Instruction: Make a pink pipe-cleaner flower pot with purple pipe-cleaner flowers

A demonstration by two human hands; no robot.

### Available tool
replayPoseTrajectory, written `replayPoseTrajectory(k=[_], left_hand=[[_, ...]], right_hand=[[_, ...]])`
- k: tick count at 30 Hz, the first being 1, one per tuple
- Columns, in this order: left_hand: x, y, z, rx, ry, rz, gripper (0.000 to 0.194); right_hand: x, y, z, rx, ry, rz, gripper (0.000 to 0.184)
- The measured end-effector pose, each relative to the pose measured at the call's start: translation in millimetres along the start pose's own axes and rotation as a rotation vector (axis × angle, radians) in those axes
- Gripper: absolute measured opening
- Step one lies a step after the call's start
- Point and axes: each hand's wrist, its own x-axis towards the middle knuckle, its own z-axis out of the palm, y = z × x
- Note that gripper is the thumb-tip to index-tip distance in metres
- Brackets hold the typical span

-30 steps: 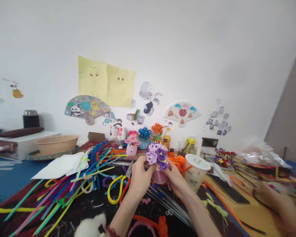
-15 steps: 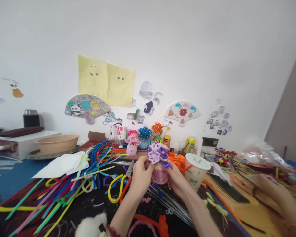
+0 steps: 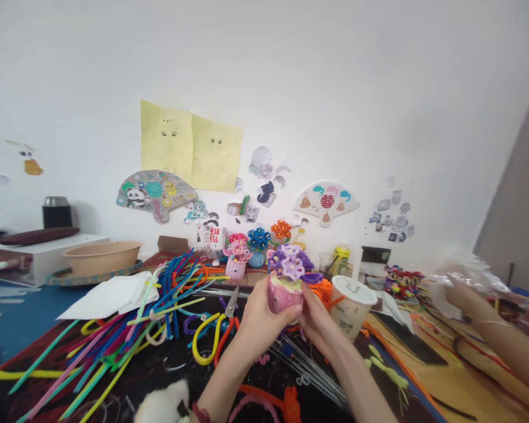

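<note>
Between my two hands is a small pink flowerpot (image 3: 284, 298) topped with purple and lilac pipe-cleaner flowers (image 3: 292, 262). My left hand (image 3: 261, 309) wraps round the pot's left side, thumb across its front. Against the right side press the fingers of my right hand (image 3: 316, 317). Behind it stand similar little pots: one with pink flowers (image 3: 237, 249), one with blue flowers (image 3: 259, 238) and one with orange flowers (image 3: 281, 230). Scissors (image 3: 232, 302) lie just left of my left hand, near a bent yellow pipe cleaner (image 3: 199, 343).
A lidded drink cup (image 3: 354, 296) with a straw stands right of my right hand. Many coloured pipe cleaners (image 3: 110, 338) spread over the left side. Metal wires (image 3: 311, 370) lie below my hands. Another person's arm (image 3: 489, 323) reaches in at the right, by a clear plastic bag (image 3: 461, 267).
My left hand has shifted from the flowers down round the pot, which has turned and tilted slightly. The other person's hand has moved up and left to the plastic bag.
</note>
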Motion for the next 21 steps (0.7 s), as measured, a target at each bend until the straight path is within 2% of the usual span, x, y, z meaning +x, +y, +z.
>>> replayPoseTrajectory(k=[2, 6, 8, 11, 14, 17, 21], left_hand=[[-1.4, 2.3, 2.8, 0.065, 0.056, -0.034, 0.056], [-1.8, 5.5, 1.1, 0.310, 0.279, -0.084, 0.054], [-1.5, 4.3, -0.4, 0.399, 0.328, -0.059, 0.056], [-1.7, 1.3, -0.6, 0.491, 0.339, -0.004, 0.055], [-3.0, 0.0, 0.7, 0.546, 0.331, 0.039, 0.052], [-4.0, 0.2, 1.8, 0.561, 0.332, 0.058, 0.051], [-4.4, 0.5, 2.6, 0.544, 0.330, 0.050, 0.054]], right_hand=[[1.0, 0.4, 0.0, -0.114, 0.047, -0.065, 0.051], [-1.9, -8.6, -0.2, -0.465, 0.358, -0.415, 0.037], [-6.6, -13.7, 0.6, -0.647, 0.453, -0.553, 0.029], [-14.1, -15.6, 5.1, -0.769, 0.444, -0.649, 0.027], [-18.2, -12.4, 11.4, -0.827, 0.394, -0.661, 0.028], [-19.6, -10.7, 14.9, -0.878, 0.399, -0.676, 0.028], [-21.4, -13.3, 16.0, -0.931, 0.378, -0.765, 0.026]])
